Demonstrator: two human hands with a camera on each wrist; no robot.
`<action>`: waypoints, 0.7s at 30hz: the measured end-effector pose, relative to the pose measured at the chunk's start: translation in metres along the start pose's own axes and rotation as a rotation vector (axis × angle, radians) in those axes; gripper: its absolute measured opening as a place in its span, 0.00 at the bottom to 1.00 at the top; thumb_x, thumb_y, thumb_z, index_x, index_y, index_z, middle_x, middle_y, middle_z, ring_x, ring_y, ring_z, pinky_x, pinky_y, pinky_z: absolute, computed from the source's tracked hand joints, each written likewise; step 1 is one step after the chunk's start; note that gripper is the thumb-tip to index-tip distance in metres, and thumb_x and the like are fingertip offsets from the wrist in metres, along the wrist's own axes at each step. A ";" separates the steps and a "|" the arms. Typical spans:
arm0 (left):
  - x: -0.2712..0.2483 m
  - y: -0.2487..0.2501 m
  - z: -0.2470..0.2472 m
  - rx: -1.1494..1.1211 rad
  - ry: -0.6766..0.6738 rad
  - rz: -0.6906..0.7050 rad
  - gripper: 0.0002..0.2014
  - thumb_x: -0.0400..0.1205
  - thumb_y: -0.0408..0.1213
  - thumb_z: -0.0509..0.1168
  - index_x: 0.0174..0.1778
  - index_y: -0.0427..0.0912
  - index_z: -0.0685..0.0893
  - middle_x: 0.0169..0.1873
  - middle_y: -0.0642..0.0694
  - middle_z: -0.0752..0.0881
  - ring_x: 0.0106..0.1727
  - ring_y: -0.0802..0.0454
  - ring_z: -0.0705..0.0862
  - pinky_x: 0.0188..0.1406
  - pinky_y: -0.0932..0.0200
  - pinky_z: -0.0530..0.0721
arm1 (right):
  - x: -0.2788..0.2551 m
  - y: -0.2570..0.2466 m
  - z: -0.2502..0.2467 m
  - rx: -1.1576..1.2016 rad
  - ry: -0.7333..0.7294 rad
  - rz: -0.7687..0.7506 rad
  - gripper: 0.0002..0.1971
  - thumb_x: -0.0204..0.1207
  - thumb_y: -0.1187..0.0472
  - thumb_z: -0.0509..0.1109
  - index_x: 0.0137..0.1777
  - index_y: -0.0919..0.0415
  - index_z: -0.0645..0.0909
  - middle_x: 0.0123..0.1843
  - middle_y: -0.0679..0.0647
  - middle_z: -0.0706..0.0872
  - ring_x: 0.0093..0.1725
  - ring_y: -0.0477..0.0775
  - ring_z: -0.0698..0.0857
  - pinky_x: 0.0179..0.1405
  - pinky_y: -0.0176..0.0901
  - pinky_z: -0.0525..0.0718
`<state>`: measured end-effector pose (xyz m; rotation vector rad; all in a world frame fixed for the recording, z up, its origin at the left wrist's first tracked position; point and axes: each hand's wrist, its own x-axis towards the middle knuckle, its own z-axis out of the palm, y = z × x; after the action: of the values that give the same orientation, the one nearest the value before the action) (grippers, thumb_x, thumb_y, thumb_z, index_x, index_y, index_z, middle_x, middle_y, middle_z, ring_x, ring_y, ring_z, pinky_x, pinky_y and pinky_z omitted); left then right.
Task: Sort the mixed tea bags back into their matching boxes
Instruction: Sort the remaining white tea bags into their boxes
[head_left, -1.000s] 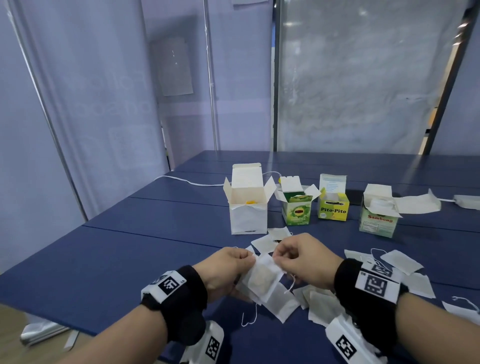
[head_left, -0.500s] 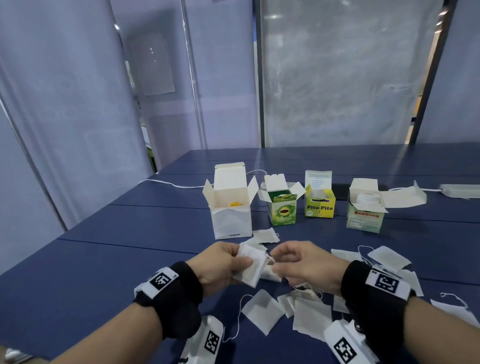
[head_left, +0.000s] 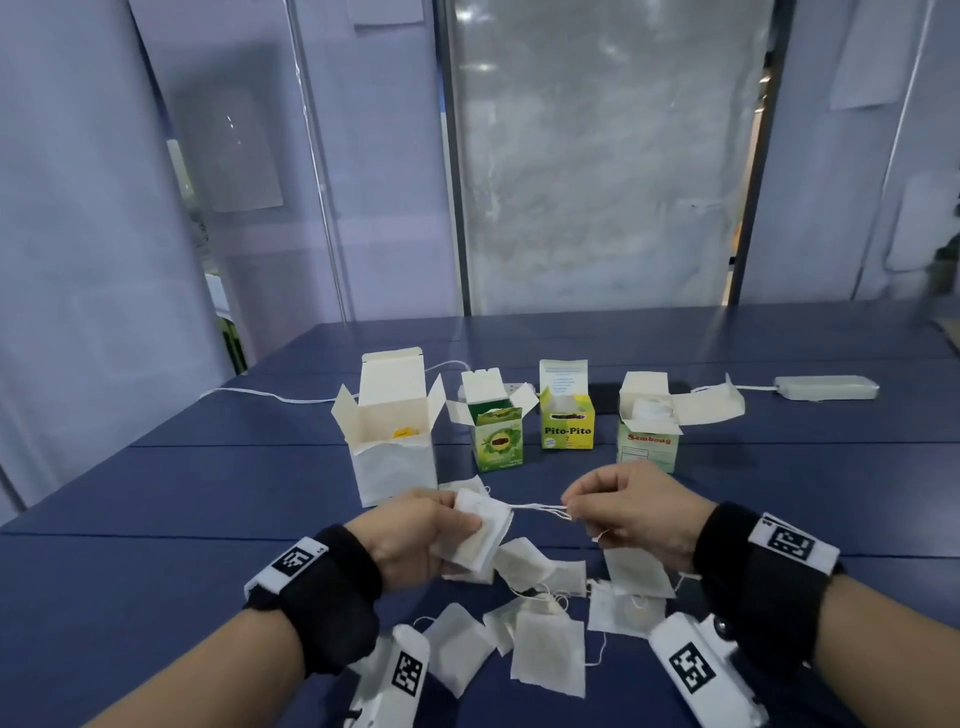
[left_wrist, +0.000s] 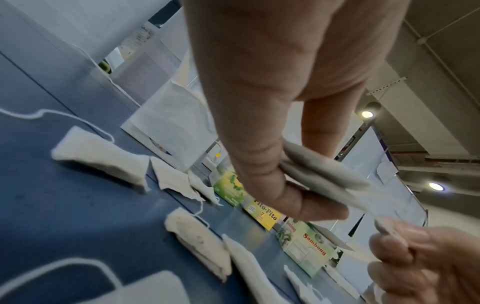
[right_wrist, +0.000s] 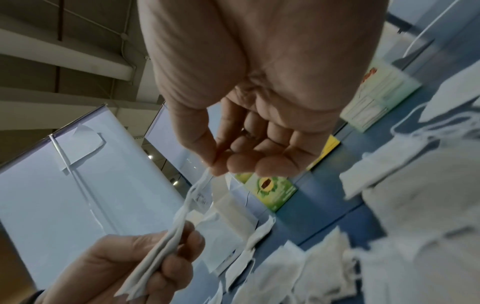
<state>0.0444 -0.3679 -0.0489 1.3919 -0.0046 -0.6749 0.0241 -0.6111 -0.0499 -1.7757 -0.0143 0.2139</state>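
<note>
My left hand (head_left: 415, 535) grips a small stack of tea bags (head_left: 480, 532) between thumb and fingers, held above the blue table (head_left: 156, 545). My right hand (head_left: 631, 506) pinches their strings (head_left: 537, 509), drawn taut between both hands. Loose tea bags (head_left: 548, 652) lie on the table beneath my hands. Beyond my hands stand four open boxes; the Pito-Pito box (head_left: 567, 423) is third from the left.

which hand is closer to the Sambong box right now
Right. The right hand is just in front of the Sambong box; the left hand is farther left, before the white box.
</note>
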 end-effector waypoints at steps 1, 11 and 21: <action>0.002 0.002 0.004 -0.008 0.009 -0.008 0.11 0.82 0.21 0.58 0.57 0.30 0.81 0.41 0.36 0.89 0.37 0.45 0.89 0.29 0.54 0.88 | -0.001 0.000 -0.009 -0.018 0.026 0.003 0.03 0.71 0.69 0.76 0.39 0.62 0.89 0.29 0.54 0.86 0.26 0.47 0.81 0.27 0.38 0.80; 0.035 0.016 0.032 -0.264 0.061 -0.039 0.08 0.84 0.31 0.60 0.54 0.32 0.81 0.36 0.37 0.90 0.32 0.43 0.90 0.28 0.54 0.89 | -0.010 0.035 -0.082 -0.931 0.166 0.105 0.08 0.75 0.60 0.70 0.52 0.51 0.87 0.53 0.48 0.87 0.53 0.47 0.84 0.54 0.36 0.80; 0.051 0.007 0.025 -0.213 0.125 0.047 0.09 0.83 0.24 0.60 0.57 0.32 0.80 0.47 0.37 0.87 0.47 0.45 0.85 0.31 0.59 0.89 | 0.022 0.033 -0.052 -1.203 -0.040 0.070 0.23 0.75 0.51 0.69 0.70 0.49 0.76 0.66 0.50 0.79 0.67 0.56 0.76 0.63 0.51 0.79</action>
<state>0.0793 -0.4130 -0.0570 1.2225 0.1298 -0.5325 0.0502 -0.6655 -0.0748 -2.9714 -0.1320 0.3254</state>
